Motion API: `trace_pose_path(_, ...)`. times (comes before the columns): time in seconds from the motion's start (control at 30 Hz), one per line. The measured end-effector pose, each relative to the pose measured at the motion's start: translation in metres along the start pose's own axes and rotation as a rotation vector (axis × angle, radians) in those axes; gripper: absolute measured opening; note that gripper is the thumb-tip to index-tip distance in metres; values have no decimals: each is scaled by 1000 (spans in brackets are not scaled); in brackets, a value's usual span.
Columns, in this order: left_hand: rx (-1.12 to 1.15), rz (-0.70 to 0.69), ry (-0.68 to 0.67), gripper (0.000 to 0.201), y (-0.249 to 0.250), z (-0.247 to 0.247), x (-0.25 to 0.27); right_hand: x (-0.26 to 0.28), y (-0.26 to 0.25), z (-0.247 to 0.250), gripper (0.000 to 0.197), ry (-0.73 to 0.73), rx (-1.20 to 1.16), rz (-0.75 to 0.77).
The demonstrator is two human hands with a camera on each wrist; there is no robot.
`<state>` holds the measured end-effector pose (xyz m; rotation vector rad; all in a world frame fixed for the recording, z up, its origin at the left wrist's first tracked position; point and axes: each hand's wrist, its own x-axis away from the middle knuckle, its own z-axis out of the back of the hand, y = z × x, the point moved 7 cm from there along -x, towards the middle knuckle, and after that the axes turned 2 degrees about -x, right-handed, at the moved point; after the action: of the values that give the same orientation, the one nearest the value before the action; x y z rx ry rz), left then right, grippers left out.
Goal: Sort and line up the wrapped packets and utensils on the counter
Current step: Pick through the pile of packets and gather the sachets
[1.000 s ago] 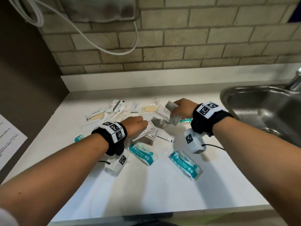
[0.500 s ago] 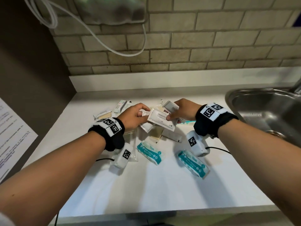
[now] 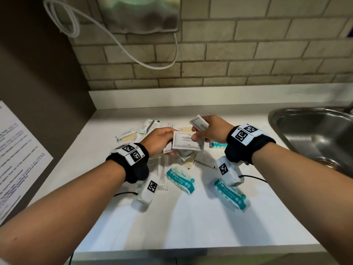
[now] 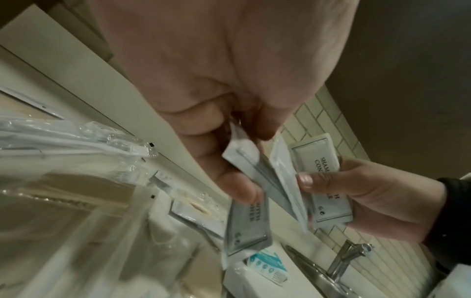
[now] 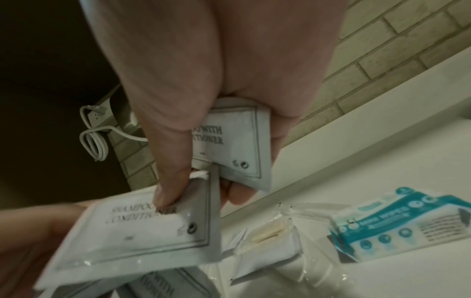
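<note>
Above the pile of packets my left hand grips a small stack of white shampoo sachets, fanned out in the left wrist view. My right hand meets it from the right. It holds one more sachet against its palm, and its thumb pinches the corner of the stack's top sachet. Under the hands lie clear-wrapped utensils, flat beige packets and teal wipe packs.
Another teal wipe pack lies near my right wrist and a third behind it. A steel sink with a tap bounds the counter on the right. A printed sheet hangs on the dark left wall.
My left hand has lifted sachets off the counter and moved right and up to meet the right hand. The right thumb now pinches the top sachet.
</note>
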<state>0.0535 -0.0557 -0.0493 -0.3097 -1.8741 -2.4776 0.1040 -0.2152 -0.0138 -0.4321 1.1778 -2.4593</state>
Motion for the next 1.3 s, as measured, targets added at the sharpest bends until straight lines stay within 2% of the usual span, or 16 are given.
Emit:
trace_pose_path(0.07,56,45,2,30,-3,0,1,0,-2,-6,20,2,-9,4)
trace_pose_path(0.17,36,76,-52,62,-7,-5,1,-1,-6,-14,19,-7,54,0)
trace_pose_path(0.2,23,78,-59,66,-6,-6,2,-2,-7,-17,22,-14,82,-3)
trace_pose_path(0.23,25,75,-47,58,-6,-7,2,-2,-8,-19,25,-22,100,-6)
trace_pose_path(0.3,39,69,-6,25,-6,-4,2,-3,-7,-24,32,-26,97,-15)
trace_pose_path(0.33,50,74,4,17,-7,-3,3,-4,-6,-25,34,-20,72,-26)
trace_pose_path(0.53,77,64,77,32,-18,16,3,-3,-5,-20,15,-41,-180,-80)
trace_pose_path(0.67,81,12,89,45,-16,25,5,-6,-14,-15,14,-17,-118,16)
trace_pose_path(0.83,131,17,114,35,-17,31,5,-10,-20,-19,22,-22,-150,64)
trace_pose_path(0.93,92,31,135,28,-20,36,7,-13,-22,-22,17,-37,-137,29)
trace_pose_path(1.0,64,37,145,27,-23,40,8,-19,-24,-22,23,-23,-151,21)
trace_pose_path(1.07,52,42,157,27,-25,45,12,-24,-29,-24,15,-22,-158,35)
trace_pose_path(1.1,49,45,164,26,-26,48,13,-27,-34,-27,11,-34,-148,49)
trace_pose_path(1.3,10,49,215,28,-31,65,14,-40,-56,-60,23,-177,15,186)
